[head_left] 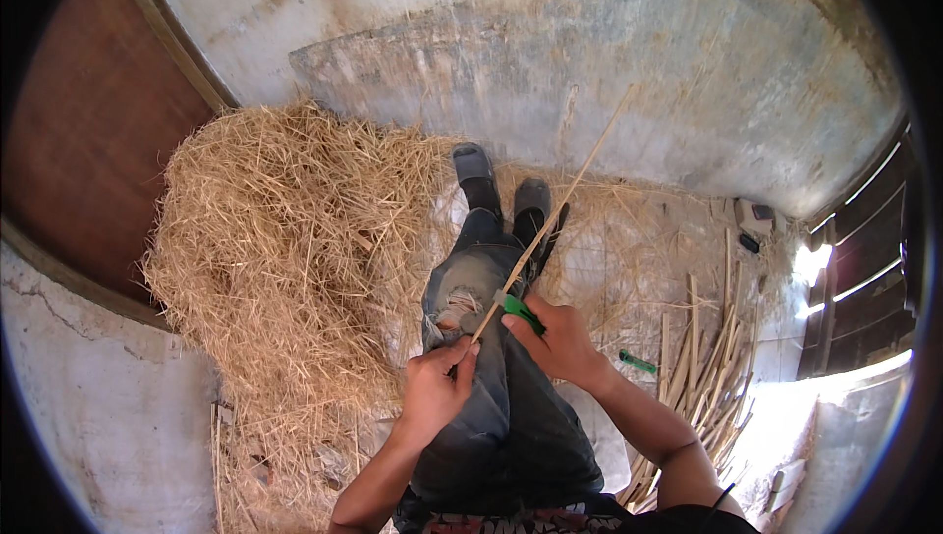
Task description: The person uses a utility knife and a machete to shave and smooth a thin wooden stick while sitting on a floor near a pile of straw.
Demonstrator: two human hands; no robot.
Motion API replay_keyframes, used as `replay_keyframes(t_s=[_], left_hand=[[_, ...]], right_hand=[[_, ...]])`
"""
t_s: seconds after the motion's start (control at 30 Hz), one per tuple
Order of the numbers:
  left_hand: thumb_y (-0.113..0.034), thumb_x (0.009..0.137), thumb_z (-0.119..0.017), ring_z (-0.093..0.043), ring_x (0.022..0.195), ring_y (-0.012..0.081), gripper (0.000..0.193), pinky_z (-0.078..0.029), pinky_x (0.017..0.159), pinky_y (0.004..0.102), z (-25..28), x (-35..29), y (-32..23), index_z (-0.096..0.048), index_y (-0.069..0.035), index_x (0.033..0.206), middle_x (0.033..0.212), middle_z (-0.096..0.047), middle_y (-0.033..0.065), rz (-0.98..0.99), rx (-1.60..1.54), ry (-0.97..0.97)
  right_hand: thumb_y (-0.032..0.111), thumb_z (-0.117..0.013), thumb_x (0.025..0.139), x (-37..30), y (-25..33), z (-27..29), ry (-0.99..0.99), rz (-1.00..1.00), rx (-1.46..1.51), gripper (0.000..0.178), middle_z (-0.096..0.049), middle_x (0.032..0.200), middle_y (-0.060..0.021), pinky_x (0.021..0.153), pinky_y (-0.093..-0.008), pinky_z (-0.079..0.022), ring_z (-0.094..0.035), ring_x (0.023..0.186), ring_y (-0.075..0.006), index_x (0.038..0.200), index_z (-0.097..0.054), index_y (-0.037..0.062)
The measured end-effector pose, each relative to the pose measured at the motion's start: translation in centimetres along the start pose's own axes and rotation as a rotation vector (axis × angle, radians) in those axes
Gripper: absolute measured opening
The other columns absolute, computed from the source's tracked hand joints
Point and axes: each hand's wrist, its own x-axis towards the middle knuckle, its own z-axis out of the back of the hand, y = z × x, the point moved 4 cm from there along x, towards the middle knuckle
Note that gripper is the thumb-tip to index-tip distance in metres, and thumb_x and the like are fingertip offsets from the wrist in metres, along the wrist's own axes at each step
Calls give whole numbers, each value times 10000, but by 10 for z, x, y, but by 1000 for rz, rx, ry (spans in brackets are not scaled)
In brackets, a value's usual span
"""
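Observation:
My left hand (439, 384) pinches the near end of a long thin bamboo strip (580, 176) above my knees. The strip slants up and away to the right, its far end in front of the wall. My right hand (562, 339) is closed round a green utility knife (521, 311). The knife's front end touches or lies right against the strip, a short way beyond my left fingers. Its blade is too small to make out. Below the strip are my legs in dark torn jeans (471, 436), stretched forward.
A large heap of straw (285, 259) lies to the left. Several bamboo strips (702, 367) lie on the floor to the right, beside a small green object (637, 362). A stained wall (589, 53) stands ahead, a brown panel (88, 121) far left, slatted boards (859, 279) far right.

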Motion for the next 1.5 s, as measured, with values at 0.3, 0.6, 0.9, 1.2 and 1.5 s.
replay_keyframes(t_s=[0.3, 0.6, 0.9, 1.2, 1.5], left_hand=[[-106, 936, -711, -585, 524, 114, 201, -451, 510, 279, 3, 8, 2, -744, 60, 1043, 661, -658, 174, -57, -61, 31], [-149, 1011, -654, -464, 521, 27, 223, -355, 480, 213, 0, 5, 38, -754, 44, 1059, 661, -611, -22, 350, -695, 329], [-110, 994, -669, -473, 601, 8, 205, -367, 522, 202, -4, 4, 39, -746, 56, 1087, 704, -627, -30, 191, -528, 112], [-114, 954, -707, -505, 623, 19, 207, -422, 542, 230, -4, 2, 18, -748, 57, 1062, 635, -617, 15, 140, -274, 3], [-107, 970, -684, -485, 619, 20, 203, -406, 527, 240, -1, -3, 23, -745, 45, 1091, 623, -593, 7, 167, -237, 74]], right_hand=[[387, -690, 957, 24, -32, 9, -134, 125, -287, 351, -588, 592, -177, 475, -458, -452, -625, 571, -406, 879, -584, 62], [324, -637, 998, 2, -67, -68, 155, -380, 1473, 298, -382, 571, 15, 440, -287, -232, -316, 451, -93, 834, -542, 93], [354, -636, 996, 11, -33, -27, -36, 15, 373, 382, -498, 592, -113, 463, -387, -349, -447, 454, -220, 804, -566, 31], [319, -710, 952, 6, -2, -16, 3, 64, -109, 330, -567, 625, -195, 491, -408, -427, -588, 542, -387, 837, -616, 24], [457, -692, 945, 22, -20, -13, -67, 30, -136, 436, -574, 603, -190, 492, -463, -449, -612, 552, -402, 789, -604, 60]])
